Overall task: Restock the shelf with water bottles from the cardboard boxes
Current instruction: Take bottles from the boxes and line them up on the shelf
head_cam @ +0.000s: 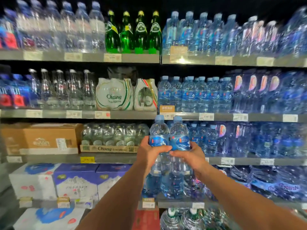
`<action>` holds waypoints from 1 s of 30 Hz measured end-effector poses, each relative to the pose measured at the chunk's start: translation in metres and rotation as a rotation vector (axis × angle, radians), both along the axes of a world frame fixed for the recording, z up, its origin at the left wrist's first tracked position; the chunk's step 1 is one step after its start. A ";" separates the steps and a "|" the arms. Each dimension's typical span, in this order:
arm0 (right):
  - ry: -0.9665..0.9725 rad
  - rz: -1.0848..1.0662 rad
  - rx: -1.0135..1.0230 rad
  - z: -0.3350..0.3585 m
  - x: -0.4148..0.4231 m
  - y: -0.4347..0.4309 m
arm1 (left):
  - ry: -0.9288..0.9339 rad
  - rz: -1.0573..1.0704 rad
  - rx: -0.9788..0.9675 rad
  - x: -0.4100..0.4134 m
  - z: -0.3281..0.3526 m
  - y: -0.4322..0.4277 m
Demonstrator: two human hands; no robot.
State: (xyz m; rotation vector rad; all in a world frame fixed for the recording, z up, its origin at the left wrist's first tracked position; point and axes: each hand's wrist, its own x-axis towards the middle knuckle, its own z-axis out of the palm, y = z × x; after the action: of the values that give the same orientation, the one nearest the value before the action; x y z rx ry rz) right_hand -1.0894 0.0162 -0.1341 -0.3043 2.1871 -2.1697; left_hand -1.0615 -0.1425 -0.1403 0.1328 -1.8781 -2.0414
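Note:
Two clear water bottles with light-blue caps and blue labels stand upright side by side in the air before the shelves. My left hand [150, 154] grips the left bottle [158, 130] around its label. Around the right bottle [179, 131] curls my right hand [189, 155], at the same height. Their caps reach the edge of the second shelf [182, 116]. Directly behind them, on the third shelf [240, 161], stand more bottles of the same kind [204, 138]. No open cardboard box with bottles shows in view.
Shelves full of bottled water fill the view. A brown cardboard box [49, 138] and a Chang tray of bottles [114, 138] sit to the left on the third shelf. White and purple cartons [76, 180] lie below. Green glass bottles [132, 32] stand on top.

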 end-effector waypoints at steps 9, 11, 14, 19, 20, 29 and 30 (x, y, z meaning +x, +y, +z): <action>0.067 -0.029 0.035 0.037 -0.056 0.020 | 0.054 0.060 -0.077 -0.060 0.042 0.023; 0.094 -0.035 0.052 0.046 -0.076 0.023 | 0.065 0.098 -0.104 -0.081 0.049 0.025; 0.158 -0.036 0.111 0.064 -0.111 0.024 | 0.119 0.172 -0.165 -0.112 0.065 0.027; 0.222 0.001 0.212 0.100 -0.162 0.014 | 0.226 0.285 -0.246 -0.152 0.098 0.022; 0.237 -0.004 0.226 0.106 -0.172 0.010 | 0.231 0.309 -0.262 -0.159 0.104 0.020; 0.165 -0.076 0.392 0.144 -0.227 -0.029 | -0.057 0.451 -0.413 -0.212 0.145 -0.012; 0.140 -0.081 0.400 0.147 -0.231 -0.032 | -0.104 0.446 -0.444 -0.216 0.149 -0.014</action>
State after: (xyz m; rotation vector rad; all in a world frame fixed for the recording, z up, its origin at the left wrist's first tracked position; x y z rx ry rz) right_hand -1.3207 -0.0156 0.0131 -0.3587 2.6828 -1.7303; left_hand -1.2774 -0.1563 0.0087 0.4972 -2.0850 -1.3210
